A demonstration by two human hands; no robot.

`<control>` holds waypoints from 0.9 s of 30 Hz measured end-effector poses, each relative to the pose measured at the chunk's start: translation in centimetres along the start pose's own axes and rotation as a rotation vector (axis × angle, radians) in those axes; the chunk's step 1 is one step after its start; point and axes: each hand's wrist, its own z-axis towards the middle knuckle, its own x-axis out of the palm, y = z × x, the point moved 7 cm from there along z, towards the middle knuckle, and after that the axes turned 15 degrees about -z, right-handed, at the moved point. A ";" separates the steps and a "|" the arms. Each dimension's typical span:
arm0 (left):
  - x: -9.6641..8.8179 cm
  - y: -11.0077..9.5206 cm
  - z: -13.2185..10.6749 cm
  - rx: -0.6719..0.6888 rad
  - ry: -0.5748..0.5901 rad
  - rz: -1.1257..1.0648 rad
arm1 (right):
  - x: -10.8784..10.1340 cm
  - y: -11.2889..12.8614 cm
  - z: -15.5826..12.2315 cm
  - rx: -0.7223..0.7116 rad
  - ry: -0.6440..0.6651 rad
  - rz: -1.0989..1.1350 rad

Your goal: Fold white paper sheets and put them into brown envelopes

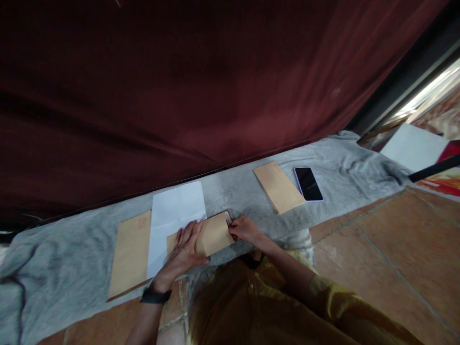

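Note:
A brown paper envelope (215, 235) lies crosswise in front of me, its open end to the right. My left hand (185, 244) rests flat on its left part, fingers spread. At the open end, the fingers of my right hand (245, 228) are closed on the envelope's edge. A thin white edge of paper shows in the mouth there; whether my fingertips also pinch it is hidden. Under and behind my left hand lie white paper sheets (176, 206), partly covered by the envelope. Left of them is another brown envelope (131, 254), lying flat.
A brown envelope stack (278, 187) lies to the right, touching or nearly touching a smartphone (309, 184) with a dark screen. Everything rests on a grey cloth (79, 258) over a narrow surface. A dark red curtain (201, 86) hangs behind; tiled floor (388, 249) shows in front.

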 end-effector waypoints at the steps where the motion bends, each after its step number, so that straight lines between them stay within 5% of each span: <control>1: 0.0 0.1 0.0 0.000 0.001 0.003 | 0.0 0.0 0.0 0.000 0.007 -0.002; 17: 0.4 0.4 0.0 0.015 0.058 0.039 | -0.3 -0.3 -0.6 0.106 -0.108 -0.207; 27: 0.1 -0.4 0.1 -0.020 0.098 0.054 | -1.7 -1.5 0.2 0.120 -0.214 -0.101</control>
